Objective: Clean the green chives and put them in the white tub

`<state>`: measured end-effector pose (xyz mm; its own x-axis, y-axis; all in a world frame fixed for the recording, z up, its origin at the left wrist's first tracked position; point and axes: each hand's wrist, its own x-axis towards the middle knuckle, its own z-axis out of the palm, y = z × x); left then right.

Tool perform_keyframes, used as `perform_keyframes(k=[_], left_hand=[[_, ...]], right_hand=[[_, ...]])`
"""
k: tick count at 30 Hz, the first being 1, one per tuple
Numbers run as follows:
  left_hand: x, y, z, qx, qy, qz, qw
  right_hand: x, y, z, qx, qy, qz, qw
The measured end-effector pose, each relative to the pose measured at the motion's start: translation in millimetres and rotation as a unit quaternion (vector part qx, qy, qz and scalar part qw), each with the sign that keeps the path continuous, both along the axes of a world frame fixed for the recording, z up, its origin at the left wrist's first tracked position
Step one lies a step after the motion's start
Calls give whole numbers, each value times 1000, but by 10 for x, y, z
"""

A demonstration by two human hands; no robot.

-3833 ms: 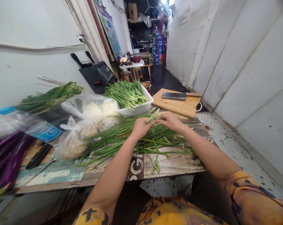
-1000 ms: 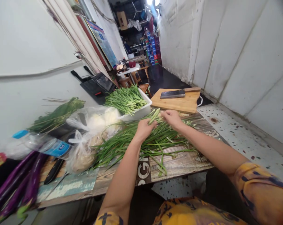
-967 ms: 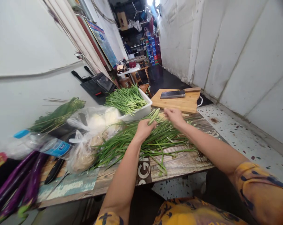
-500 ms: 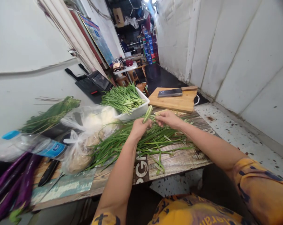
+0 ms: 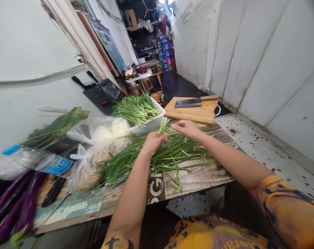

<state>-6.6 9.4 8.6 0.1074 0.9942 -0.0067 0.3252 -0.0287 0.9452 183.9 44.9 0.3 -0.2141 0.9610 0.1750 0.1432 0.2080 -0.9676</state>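
Observation:
My left hand (image 5: 153, 142) is closed round a small bunch of garlic chives (image 5: 162, 125), their pale stem ends pointing up. Just right of those ends, the fingers of my right hand (image 5: 186, 128) are pinched together. Whatever is between them is too small to make out. Under both hands a loose pile of garlic chives (image 5: 136, 157) spreads over the wood-patterned table (image 5: 195, 178), with scraps at its right side. Beyond my left hand stands a white plastic basin (image 5: 159, 114), heaped with more garlic chives (image 5: 136, 109) laid lengthwise.
A cleaver (image 5: 188, 102) lies on a wooden cutting board (image 5: 189, 116) at the back right. To the left are knotted plastic bags (image 5: 86, 176), a plastic bottle (image 5: 55, 165), a black-handled knife (image 5: 53, 192) and several purple eggplants (image 5: 29, 202). A white wall (image 5: 250, 52) runs along the right.
My right hand has drawn slightly away from the bunch, and the stem ends in my left hand look more fanned out. My left hand has shifted slightly left.

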Motion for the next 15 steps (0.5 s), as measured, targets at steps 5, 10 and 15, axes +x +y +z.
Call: perform_keyframes(k=[5, 10, 15], left_hand=[[-44, 23, 2, 35, 11, 8, 999], [-86, 33, 26, 149, -12, 33, 988], [-102, 29, 58, 219, -16, 63, 974]], right_hand=[[24, 135, -86, 9, -63, -77, 995], [25, 250, -231, 158, -426, -7, 891], [-71, 229, -272, 187, -462, -12, 867]])
